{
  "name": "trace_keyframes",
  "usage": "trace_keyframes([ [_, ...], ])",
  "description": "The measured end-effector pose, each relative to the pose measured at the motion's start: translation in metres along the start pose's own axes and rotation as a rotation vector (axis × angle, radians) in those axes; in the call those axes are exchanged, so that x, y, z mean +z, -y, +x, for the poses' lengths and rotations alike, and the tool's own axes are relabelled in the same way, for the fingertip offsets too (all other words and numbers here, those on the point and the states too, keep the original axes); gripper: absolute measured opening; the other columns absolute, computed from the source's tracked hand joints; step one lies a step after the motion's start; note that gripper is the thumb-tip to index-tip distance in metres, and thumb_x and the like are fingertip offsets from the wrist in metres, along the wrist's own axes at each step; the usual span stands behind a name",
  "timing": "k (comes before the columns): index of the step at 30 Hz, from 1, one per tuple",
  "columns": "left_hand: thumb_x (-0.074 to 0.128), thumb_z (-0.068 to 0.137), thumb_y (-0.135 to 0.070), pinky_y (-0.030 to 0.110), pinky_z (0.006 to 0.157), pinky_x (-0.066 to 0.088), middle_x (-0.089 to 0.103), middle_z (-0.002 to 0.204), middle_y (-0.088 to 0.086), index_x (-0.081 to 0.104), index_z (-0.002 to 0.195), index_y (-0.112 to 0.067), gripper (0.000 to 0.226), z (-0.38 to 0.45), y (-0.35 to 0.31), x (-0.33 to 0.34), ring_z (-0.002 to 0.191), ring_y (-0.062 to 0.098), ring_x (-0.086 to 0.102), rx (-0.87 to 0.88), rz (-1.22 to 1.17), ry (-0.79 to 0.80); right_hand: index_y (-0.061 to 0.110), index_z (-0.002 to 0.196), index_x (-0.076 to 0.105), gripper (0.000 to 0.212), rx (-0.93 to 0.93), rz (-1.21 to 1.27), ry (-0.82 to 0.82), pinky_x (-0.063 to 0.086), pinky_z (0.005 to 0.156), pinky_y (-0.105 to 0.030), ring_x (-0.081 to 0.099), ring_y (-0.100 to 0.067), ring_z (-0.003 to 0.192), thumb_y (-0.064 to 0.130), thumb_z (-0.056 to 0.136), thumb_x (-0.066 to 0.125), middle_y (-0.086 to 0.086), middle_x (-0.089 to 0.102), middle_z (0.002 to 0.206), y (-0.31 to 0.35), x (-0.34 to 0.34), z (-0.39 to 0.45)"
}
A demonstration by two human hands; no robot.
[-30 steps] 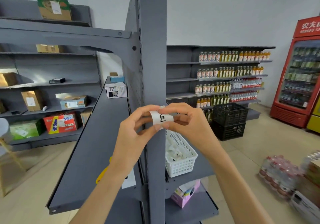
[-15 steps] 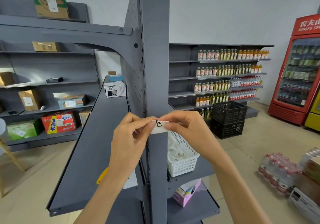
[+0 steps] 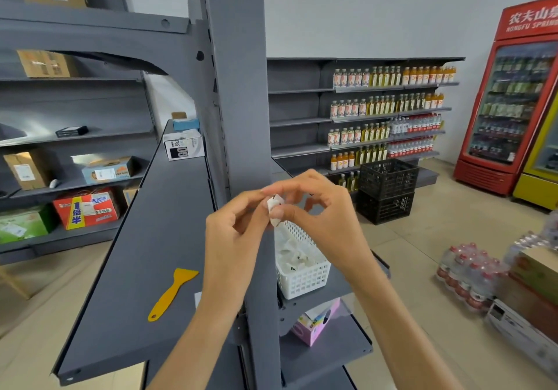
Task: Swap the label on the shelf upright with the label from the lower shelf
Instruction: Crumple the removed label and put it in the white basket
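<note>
Both hands meet directly in front of the grey shelf upright (image 3: 241, 136), at about the height of the shelf board on its left. The left hand (image 3: 234, 235) and the right hand (image 3: 323, 220) together pinch a small white label (image 3: 275, 208) with black print. The left fingers (image 3: 256, 201) close on its left edge, and the right thumb and forefinger close on its right side, so neither hand is free. The label looks curled or partly folded. Whether it is stuck to the upright or held just clear of it cannot be told.

By my reading, the step in hand is working this one label: either peeling off its backing or readying it for the post. The next move would call for flattening it and pressing it squarely on the upright's face.

A yellow plastic scraper (image 3: 172, 293) lies on the left shelf (image 3: 136, 269), near its front edge. A white basket (image 3: 302, 272) holding more white slips sits on the right-hand shelf just beside the upright, with a pink box (image 3: 314, 326) on the shelf below.
</note>
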State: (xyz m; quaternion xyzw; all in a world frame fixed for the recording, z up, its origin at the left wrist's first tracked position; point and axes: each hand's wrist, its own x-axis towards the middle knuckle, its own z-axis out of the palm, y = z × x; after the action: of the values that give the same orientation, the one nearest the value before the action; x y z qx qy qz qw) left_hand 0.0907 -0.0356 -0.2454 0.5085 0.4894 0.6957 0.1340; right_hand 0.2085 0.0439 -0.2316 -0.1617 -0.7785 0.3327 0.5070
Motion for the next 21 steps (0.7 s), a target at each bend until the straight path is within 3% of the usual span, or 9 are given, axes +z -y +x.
trace_keyframes([
  [2, 0.055, 0.098, -0.016, 0.024, 0.082, 0.059, 0.079, 0.096, 0.000, 0.076, 0.105, -0.015, 0.021, -0.004, 0.001, 0.013, 0.094, 0.015, 0.074, -0.058, -0.111, 0.022, 0.045, 0.087, 0.074, 0.030, -0.015, -0.008, -0.060, 0.043, 0.068, -0.016, 0.056, -0.001, 0.080, 0.017, 0.078, 0.082, 0.020, 0.060, 0.082, -0.008, -0.007, 0.001],
  [6, 0.056, 0.093, -0.028, 0.029, 0.094, 0.054, 0.078, 0.105, 0.002, 0.074, 0.105, -0.012, 0.027, -0.008, 0.011, 0.043, 0.103, 0.014, 0.072, -0.187, -0.257, 0.081, 0.041, 0.079, 0.075, 0.032, -0.010, 0.002, -0.123, 0.042, 0.064, -0.016, 0.056, 0.000, 0.075, 0.010, 0.080, 0.080, 0.018, 0.059, 0.080, -0.030, -0.022, 0.006],
  [9, 0.068, 0.080, -0.030, 0.025, 0.084, 0.056, 0.076, 0.087, 0.001, 0.073, 0.088, -0.012, 0.021, -0.003, 0.022, 0.062, 0.084, 0.011, 0.071, -0.359, -0.378, 0.008, 0.042, 0.077, 0.077, 0.040, 0.052, 0.124, -0.072, 0.047, 0.068, -0.023, 0.061, 0.001, 0.076, 0.002, 0.081, 0.079, 0.021, 0.065, 0.080, -0.047, -0.033, 0.008],
  [12, 0.073, 0.069, -0.028, 0.027, 0.086, 0.050, 0.072, 0.076, -0.005, 0.071, 0.073, -0.019, 0.010, 0.006, 0.037, 0.081, 0.077, 0.010, 0.065, -0.542, -0.538, -0.063, 0.035, 0.079, 0.080, 0.032, 0.102, 0.198, -0.028, 0.054, 0.078, -0.035, 0.068, -0.007, 0.083, 0.003, 0.084, 0.077, 0.012, 0.072, 0.085, -0.067, -0.042, 0.010],
  [14, 0.072, 0.070, -0.023, 0.025, 0.087, 0.050, 0.072, 0.081, -0.005, 0.070, 0.077, -0.016, 0.010, 0.012, 0.049, 0.094, 0.083, 0.012, 0.063, -0.588, -0.607, -0.106, 0.026, 0.084, 0.080, 0.023, 0.121, 0.187, -0.035, 0.057, 0.078, -0.030, 0.071, -0.011, 0.084, 0.003, 0.087, 0.074, 0.006, 0.075, 0.087, -0.084, -0.046, 0.011],
  [17, 0.068, 0.086, -0.013, 0.027, 0.094, 0.049, 0.069, 0.105, 0.007, 0.071, 0.096, -0.011, 0.011, 0.018, 0.066, 0.110, 0.100, 0.017, 0.062, -0.633, -0.627, -0.182, 0.016, 0.094, 0.079, 0.018, 0.154, 0.108, -0.062, 0.059, 0.079, -0.029, 0.074, -0.020, 0.088, 0.001, 0.091, 0.070, -0.003, 0.077, 0.092, -0.118, -0.049, 0.014],
  [21, 0.060, 0.095, -0.013, 0.030, 0.097, 0.044, 0.065, 0.128, 0.000, 0.069, 0.119, -0.029, 0.030, 0.017, 0.076, 0.120, 0.118, 0.017, 0.059, -0.694, -0.454, -0.211, 0.021, 0.101, 0.070, 0.025, 0.244, -0.063, -0.004, 0.056, 0.070, -0.018, 0.071, -0.013, 0.081, -0.002, 0.091, 0.068, 0.010, 0.069, 0.082, -0.167, -0.044, 0.015],
])
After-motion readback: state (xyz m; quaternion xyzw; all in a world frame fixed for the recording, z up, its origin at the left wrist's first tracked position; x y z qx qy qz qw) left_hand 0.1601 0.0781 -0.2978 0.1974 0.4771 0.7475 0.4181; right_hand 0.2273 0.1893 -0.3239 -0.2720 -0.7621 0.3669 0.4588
